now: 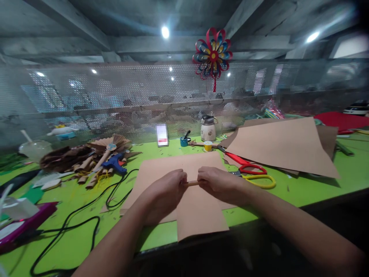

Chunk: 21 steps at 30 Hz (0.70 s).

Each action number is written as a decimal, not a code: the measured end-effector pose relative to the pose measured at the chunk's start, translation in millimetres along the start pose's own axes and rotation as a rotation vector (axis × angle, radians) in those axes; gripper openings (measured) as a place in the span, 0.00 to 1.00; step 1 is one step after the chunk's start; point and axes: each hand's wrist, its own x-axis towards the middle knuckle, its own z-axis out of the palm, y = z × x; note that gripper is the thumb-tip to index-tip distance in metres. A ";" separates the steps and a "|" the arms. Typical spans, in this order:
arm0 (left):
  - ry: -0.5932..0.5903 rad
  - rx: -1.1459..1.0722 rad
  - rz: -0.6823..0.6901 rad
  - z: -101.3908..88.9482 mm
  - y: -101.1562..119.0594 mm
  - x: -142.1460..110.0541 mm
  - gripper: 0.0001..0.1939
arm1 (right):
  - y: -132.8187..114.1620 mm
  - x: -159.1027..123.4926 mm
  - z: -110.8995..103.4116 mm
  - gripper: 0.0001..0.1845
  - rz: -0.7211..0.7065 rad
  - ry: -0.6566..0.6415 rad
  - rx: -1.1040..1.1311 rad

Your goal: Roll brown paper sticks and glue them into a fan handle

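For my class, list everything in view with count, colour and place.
Smooth tabletop: 1, green, centre
Perforated metal screen: 1, grey, behind tabletop
Looped paper flower: 1, red/blue/yellow, upper centre
Stacked paper sheets: several, brown, beneath hands
Curled-edge paper sheet: 1, brown, between hands
Large paper sheets: at least 2, brown, right
Metal scissors: 2, red-handled and yellow-handled, right
Plastic glue gun: 1, blue, left
Pleated paper fan: 1, brown, left
Thin cable: count unclear, black, left
Phone: 1, white, back
Round pot: 1, blue, back
Round spool: 1, yellow, back
Lidded bottle: 1, white, back
Other clutter: too blurred to count
Left hand: 1, bare, centre
Right hand: 1, bare, centre
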 end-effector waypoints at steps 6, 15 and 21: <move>-0.088 -0.001 0.042 -5.9 -0.2 8.4 0.08 | -3.0 -7.7 -4.4 0.07 -0.003 -0.003 0.000; -0.088 0.145 0.201 -6.0 5.7 9.1 0.10 | -3.6 -11.2 -11.1 0.07 -0.022 -0.036 0.013; -0.038 0.300 0.261 -0.1 11.8 3.1 0.06 | -2.7 -9.5 -12.5 0.07 -0.020 -0.018 -0.041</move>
